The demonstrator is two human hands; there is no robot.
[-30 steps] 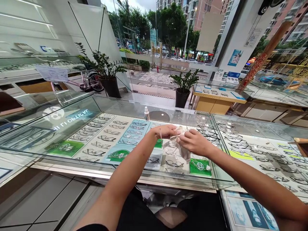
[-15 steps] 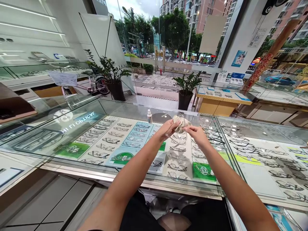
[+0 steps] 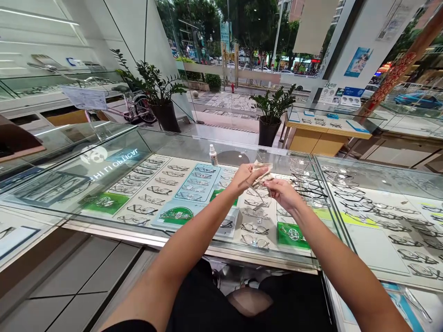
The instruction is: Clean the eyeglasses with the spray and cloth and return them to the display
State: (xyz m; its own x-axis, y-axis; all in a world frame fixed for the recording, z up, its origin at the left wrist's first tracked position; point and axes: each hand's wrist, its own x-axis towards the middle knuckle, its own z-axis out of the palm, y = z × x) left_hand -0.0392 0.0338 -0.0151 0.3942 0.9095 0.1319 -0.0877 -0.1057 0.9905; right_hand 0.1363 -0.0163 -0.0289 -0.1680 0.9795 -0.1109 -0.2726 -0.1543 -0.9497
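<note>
Above the glass counter, my left hand (image 3: pixel 246 177) is closed round a cream-coloured cloth (image 3: pixel 262 168). Fingers and thumb press the cloth together. Thin wire-like parts of a pair of glasses (image 3: pixel 256 190) stick out below the cloth, between the hands; most of the frame is hidden. My right hand (image 3: pixel 282 191) pinches the near edge of the glasses just right of the cloth, fingertips close to my left thumb. A small white spray bottle (image 3: pixel 213 156) stands upright on the glass, left of and beyond my left hand.
Under the glass of the display counter (image 3: pixel 187 256) lie rows of eyeglasses (image 3: pixel 255 228) and green cards (image 3: pixel 293 235). A second display case (image 3: pixel 374 258) adjoins on the right. Beyond stand potted plants (image 3: pixel 272 110), a wooden display table (image 3: pixel 325 136), a bicycle (image 3: pixel 138 108) and a glass front.
The view has tilted down slightly. My left hand has shifted over the cloth, which now looks more folded, and the right hand has turned a little, still pinching beside it.
</note>
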